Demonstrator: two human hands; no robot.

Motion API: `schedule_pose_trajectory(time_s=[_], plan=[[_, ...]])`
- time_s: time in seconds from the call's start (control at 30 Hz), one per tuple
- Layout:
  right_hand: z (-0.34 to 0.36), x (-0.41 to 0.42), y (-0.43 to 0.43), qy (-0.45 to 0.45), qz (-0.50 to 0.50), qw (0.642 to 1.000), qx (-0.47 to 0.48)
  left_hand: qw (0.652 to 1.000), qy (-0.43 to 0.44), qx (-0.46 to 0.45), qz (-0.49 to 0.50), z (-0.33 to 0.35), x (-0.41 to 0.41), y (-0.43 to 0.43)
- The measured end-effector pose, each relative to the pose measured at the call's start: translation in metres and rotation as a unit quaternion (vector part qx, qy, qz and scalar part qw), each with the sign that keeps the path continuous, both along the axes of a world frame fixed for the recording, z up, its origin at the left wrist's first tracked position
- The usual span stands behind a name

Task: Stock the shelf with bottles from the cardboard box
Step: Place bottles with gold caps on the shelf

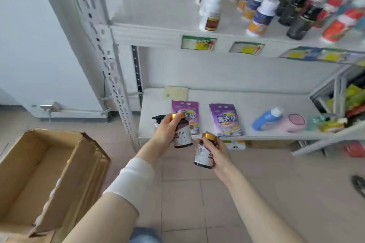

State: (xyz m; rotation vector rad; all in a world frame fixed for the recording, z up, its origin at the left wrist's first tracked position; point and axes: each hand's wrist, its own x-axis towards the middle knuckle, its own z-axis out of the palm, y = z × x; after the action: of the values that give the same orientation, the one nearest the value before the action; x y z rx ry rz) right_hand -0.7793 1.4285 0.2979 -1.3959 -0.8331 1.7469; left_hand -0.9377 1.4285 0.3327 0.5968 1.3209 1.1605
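While the open cardboard box [65, 173] sat on the floor [187, 203] at the near left, the left hand [167, 130] gripped a dark gold-capped bottle [182, 137] round its upper part, upright in front of the lower shelf board [256, 96]. The right hand [216, 153] curled round a second gold-capped bottle [204, 157], slightly tilted, just right of and nearer than the first. Two purple bags [226, 120] lay on that lower board, and rows of bottles [260, 14] stood on the upper shelf board [154, 6] at the far right
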Motion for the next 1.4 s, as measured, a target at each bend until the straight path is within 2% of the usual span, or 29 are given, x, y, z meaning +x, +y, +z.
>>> schedule_pose_trajectory(time_s=[0.17,0.37,0.53,0.63,0.87,1.0,1.2,1.4], plan=[[0.020,0.156,0.001,-0.039,-0.076,0.996,0.033,0.987,0.056,0.047,-0.143,0.033,0.163,0.034],[0.044,0.297,0.002,0.024,-0.129,0.991,0.030,0.952,0.043,0.112,-0.282,0.084,0.316,0.085],[0.064,0.387,0.037,0.031,-0.171,0.982,0.076,0.919,0.045,0.166,-0.353,0.122,0.419,0.139],[0.077,0.441,0.074,0.023,-0.194,0.974,0.111,0.894,0.081,0.220,-0.383,0.143,0.470,0.179],[0.129,0.538,0.172,0.027,-0.223,0.960,0.167,0.861,0.114,0.283,-0.407,0.200,0.564,0.275],[0.165,0.584,0.221,0.033,-0.226,0.950,0.211,0.860,0.108,0.306,-0.395,0.227,0.611,0.322],[0.209,0.663,0.295,0.032,-0.203,0.949,0.240,0.853,0.170,0.342,-0.357,0.265,0.678,0.389],[0.251,0.728,0.376,0.033,-0.129,0.951,0.279,0.860,0.237,0.342,-0.294,0.287,0.727,0.454]])
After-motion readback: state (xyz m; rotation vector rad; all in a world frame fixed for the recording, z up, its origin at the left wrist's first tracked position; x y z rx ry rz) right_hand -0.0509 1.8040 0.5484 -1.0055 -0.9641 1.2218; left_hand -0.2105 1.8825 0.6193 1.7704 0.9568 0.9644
